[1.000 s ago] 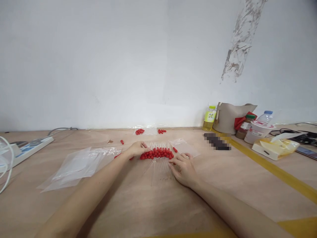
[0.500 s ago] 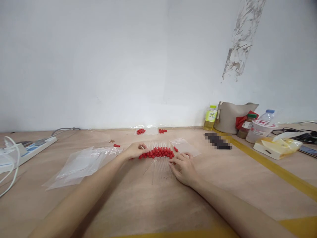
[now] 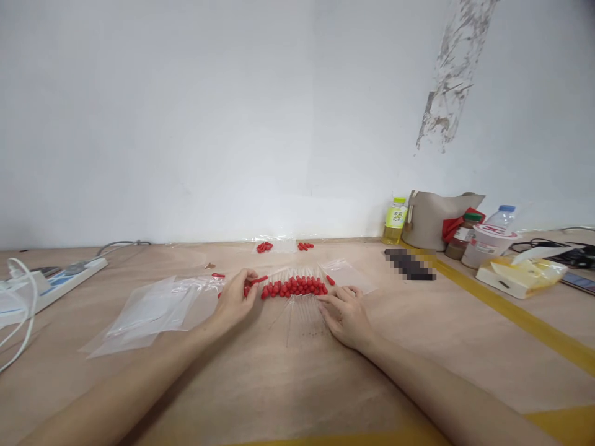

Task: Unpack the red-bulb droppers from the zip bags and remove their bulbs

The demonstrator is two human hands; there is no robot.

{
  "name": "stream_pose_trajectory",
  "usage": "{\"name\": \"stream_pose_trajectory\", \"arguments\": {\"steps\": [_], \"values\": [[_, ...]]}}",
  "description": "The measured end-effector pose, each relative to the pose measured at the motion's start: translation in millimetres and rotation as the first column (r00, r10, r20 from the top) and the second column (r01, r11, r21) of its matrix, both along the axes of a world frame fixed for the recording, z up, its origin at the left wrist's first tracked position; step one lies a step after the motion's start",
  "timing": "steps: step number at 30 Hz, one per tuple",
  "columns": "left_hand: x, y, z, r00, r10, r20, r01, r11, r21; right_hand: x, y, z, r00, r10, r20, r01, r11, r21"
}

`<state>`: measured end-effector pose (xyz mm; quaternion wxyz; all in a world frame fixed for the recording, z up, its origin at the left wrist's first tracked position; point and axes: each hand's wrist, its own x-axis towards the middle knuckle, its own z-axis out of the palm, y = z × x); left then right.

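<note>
A row of clear droppers with red rubber bulbs (image 3: 297, 286) lies side by side on the wooden table (image 3: 297, 384). My left hand (image 3: 235, 301) sits at the row's left end, fingers pinched on one red-bulbed dropper (image 3: 258, 280) lifted slightly off the row. My right hand (image 3: 344, 314) rests flat and open on the clear tubes at the row's right end. A loose red bulb (image 3: 218, 275) lies to the left, and more red bulbs (image 3: 263, 247) lie near the wall.
Clear plastic bags (image 3: 153, 313) lie to the left, another bag (image 3: 344, 274) to the right of the row. A power strip (image 3: 51, 282) with cables is far left. Bottles (image 3: 395, 220), a beige bag (image 3: 434, 220) and a box (image 3: 520, 277) stand at the right.
My left hand drew back to the left from the row's end and now pinches one dropper. The right hand stayed put.
</note>
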<state>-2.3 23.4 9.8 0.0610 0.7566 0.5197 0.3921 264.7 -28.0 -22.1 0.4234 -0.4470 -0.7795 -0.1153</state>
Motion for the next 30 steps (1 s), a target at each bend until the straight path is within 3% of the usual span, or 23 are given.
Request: {"name": "stream_pose_trajectory", "arguments": {"steps": [3, 7, 15, 20, 30], "values": [[-6, -22, -11.5, 0.974, -0.183, -0.132, 0.202, 0.968, 0.149, -1, -2, 2.8, 1.0, 0.007, 0.002, -0.007, 0.997, 0.078], [-1, -37, -22.1, 0.923, -0.319, -0.217, 0.361, 0.913, 0.19, -7, -8, 7.0, 0.984, 0.108, 0.14, -0.122, 0.988, 0.094], [18, -46, -26.7, 0.901, -0.41, -0.139, 0.429, 0.89, 0.157, -20, -8, -0.3, 0.969, 0.176, 0.175, -0.193, 0.978, 0.082], [24, -45, -25.1, 0.842, -0.477, -0.252, 0.522, 0.839, 0.153, -21, -9, -3.3, 0.969, 0.17, 0.182, -0.185, 0.98, 0.069], [24, -51, -22.4, 0.795, -0.408, -0.449, 0.53, 0.828, 0.186, -15, -17, 1.7, 0.949, 0.228, 0.217, -0.248, 0.966, 0.069]]}}
